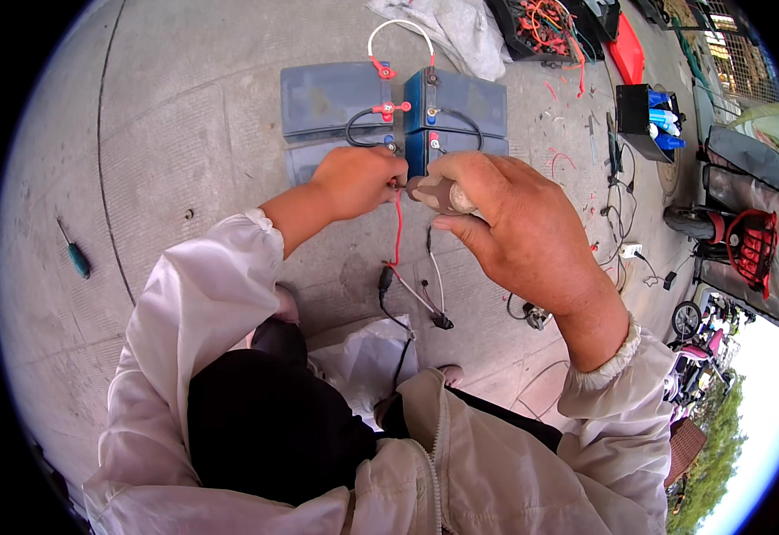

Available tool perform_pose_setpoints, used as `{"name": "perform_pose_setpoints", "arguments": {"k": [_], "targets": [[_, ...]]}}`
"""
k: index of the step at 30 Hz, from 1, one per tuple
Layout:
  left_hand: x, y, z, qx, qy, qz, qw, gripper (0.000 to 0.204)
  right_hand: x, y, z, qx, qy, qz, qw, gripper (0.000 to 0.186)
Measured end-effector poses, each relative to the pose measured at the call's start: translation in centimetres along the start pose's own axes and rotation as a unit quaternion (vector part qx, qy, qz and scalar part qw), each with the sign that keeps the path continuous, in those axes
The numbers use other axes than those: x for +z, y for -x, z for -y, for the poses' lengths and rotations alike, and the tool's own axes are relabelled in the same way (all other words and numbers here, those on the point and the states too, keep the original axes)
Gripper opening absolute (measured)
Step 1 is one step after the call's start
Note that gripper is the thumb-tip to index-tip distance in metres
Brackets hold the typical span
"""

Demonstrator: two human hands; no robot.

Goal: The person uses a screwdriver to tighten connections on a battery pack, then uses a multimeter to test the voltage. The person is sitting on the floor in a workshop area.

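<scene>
Four-sided grey-blue batteries stand in two pairs on the ground, a left one (332, 96) and a right one (470, 100) at the far side. My left hand (349, 185) is closed by the near left battery, its fingers pinching the end of a red wire (398, 230). A screwdriver with a thick brown-and-tan handle (438, 193) is gripped in my right hand (532, 223); its tip points left to my left fingertips. The exact contact there is hidden by the fingers. Black jumper cables (358, 125) and a white jumper cable (400, 24) join battery terminals.
A green-handled screwdriver (77, 259) lies at the left. Far right are a tray of red connectors (545, 27) and a black box (635, 120) with blue-and-white tubes. Loose cables (621, 201) and a white socket (630, 251) lie right. A connector lead (441, 319) trails near my feet.
</scene>
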State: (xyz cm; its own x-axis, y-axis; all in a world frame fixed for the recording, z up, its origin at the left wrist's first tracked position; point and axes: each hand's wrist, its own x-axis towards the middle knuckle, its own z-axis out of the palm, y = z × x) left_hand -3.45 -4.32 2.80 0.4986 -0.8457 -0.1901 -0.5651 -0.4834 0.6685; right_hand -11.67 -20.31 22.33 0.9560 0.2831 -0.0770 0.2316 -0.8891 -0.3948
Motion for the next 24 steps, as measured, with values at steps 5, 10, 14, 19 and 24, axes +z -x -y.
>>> {"name": "perform_pose_setpoints", "arguments": {"k": [5,10,14,19,24], "targets": [[0.3,0.3,0.5,0.001,0.014,0.006,1.0,0.022,3.8,1.7,1.4,0.126,-0.123,-0.112,0.978,0.034],[0.4,0.3,0.5,0.001,-0.001,-0.016,1.0,0.02,3.6,1.4,1.1,0.126,-0.1,-0.099,0.982,0.042],[0.3,0.0,0.1,0.001,0.013,-0.009,1.0,0.019,6.6,2.5,1.7,0.163,-0.123,-0.214,0.955,0.039],[1.2,0.3,1.1,0.01,-0.013,-0.038,0.999,0.023,4.8,1.9,0.6,0.136,-0.17,-0.154,0.964,0.04],[0.0,0.5,0.1,-0.01,0.074,-0.016,0.997,0.031,1.3,3.3,-1.4,0.107,-0.189,-0.233,0.948,0.033]]}}
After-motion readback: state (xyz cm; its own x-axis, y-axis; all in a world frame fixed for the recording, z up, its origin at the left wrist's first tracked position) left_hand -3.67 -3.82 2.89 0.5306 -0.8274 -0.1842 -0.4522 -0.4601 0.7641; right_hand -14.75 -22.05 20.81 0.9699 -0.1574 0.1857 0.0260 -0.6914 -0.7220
